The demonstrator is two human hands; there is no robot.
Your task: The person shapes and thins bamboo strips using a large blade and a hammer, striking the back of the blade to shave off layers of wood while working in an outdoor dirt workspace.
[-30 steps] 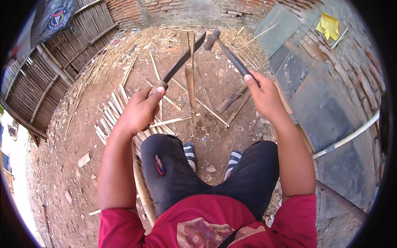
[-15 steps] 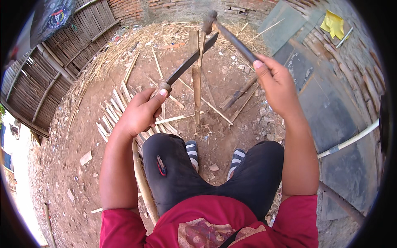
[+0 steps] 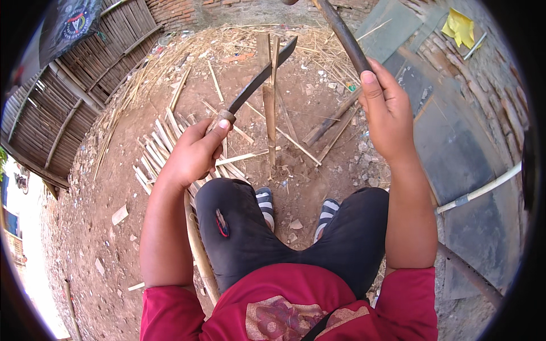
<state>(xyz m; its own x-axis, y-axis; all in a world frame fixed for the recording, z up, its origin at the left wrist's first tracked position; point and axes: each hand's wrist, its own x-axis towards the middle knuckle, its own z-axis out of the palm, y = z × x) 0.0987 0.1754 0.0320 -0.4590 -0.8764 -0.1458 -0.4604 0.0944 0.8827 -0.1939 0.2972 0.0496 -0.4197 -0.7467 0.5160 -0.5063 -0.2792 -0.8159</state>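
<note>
My left hand (image 3: 196, 150) is closed round the handle of a machete (image 3: 253, 85). Its dark blade slants up to the right through the split top of an upright wooden or bamboo piece (image 3: 269, 113), whose two halves stand apart above the blade. My right hand (image 3: 391, 111) grips the dark handle of a hammer (image 3: 344, 37), raised up and right of the split piece. Most of the hammer's head lies beyond the upper edge of the picture.
Split strips (image 3: 156, 153) lie in a pile left of my knee, beside a long pole (image 3: 196, 250). Loose sticks (image 3: 335, 122) and straw litter the dirt ahead. Dark sheets (image 3: 455, 148) lean along the right, and a brick wall (image 3: 227, 14) stands at the back.
The hammer has lifted away from the top of the upright piece, and my right hand has moved up and slightly right. The machete has stayed nearly in place.
</note>
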